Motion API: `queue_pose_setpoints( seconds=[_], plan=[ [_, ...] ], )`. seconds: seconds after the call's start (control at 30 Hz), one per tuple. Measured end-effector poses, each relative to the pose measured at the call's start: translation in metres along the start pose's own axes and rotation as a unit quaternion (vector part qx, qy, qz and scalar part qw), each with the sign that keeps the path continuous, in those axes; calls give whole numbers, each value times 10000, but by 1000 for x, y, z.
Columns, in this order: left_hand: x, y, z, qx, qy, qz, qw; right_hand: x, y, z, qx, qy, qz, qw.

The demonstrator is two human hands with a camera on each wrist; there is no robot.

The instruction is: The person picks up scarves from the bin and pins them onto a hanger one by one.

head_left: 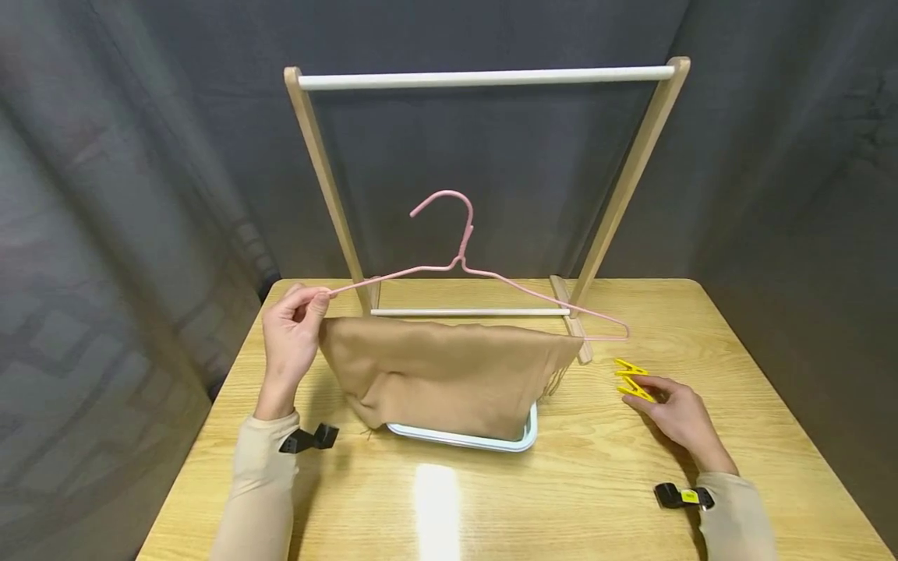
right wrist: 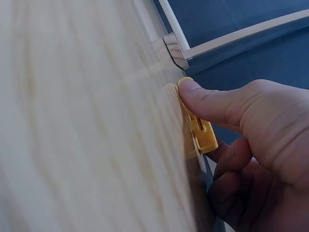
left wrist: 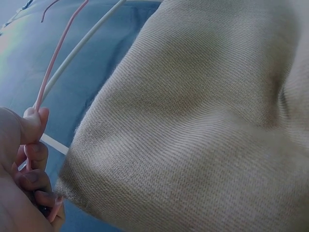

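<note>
My left hand [head_left: 291, 343] pinches the left end of a pink wire hanger [head_left: 519, 287], hook upward. A brown cloth [head_left: 442, 374] with a fringed edge is draped over the hanger's lower bar. In the left wrist view, the cloth [left wrist: 183, 116] fills most of the picture beside the left hand [left wrist: 24, 169]. At the right of the table, my right hand [head_left: 677, 417] pinches a yellow clothespin [head_left: 637, 389] between thumb and fingers. Just behind it lies a second yellow clothespin [head_left: 631, 367]. The right wrist view shows the thumb on the clothespin [right wrist: 205, 137], close to the tabletop.
A pale blue tray [head_left: 466, 441] stands under the cloth, which covers most of it. Behind the hanger rises a wooden rack with a white top rail [head_left: 484, 79] and a white lower bar [head_left: 470, 312]. Grey curtains [head_left: 126, 234] surround the wooden table [head_left: 561, 499].
</note>
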State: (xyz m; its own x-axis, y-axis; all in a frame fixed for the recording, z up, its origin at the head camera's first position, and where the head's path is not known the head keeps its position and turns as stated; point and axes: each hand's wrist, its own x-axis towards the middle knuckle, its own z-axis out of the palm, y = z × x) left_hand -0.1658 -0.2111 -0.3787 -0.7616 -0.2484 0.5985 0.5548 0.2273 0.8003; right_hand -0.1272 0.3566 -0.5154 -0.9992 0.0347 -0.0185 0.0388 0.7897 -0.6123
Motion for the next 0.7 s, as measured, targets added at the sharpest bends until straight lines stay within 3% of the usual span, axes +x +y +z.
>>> queue_pose_setpoints(
  seconds=[0.3,0.43,0.57,0.7],
  plan=[
    [-1,0,0,-11,25,-25,10000,1,-1,1,-163,62,-62,9998],
    [-1,0,-1,-20,45,-44,10000,-1,-5,0,-112,-135,-13,9998],
    [0,0,-1,-34,46,-43,10000,-1,-12,0,91,-296,-98,9995],
    [0,-1,0,-7,20,-66,10000,-4,-19,-3,554,-186,-156,9982]
  ],
)
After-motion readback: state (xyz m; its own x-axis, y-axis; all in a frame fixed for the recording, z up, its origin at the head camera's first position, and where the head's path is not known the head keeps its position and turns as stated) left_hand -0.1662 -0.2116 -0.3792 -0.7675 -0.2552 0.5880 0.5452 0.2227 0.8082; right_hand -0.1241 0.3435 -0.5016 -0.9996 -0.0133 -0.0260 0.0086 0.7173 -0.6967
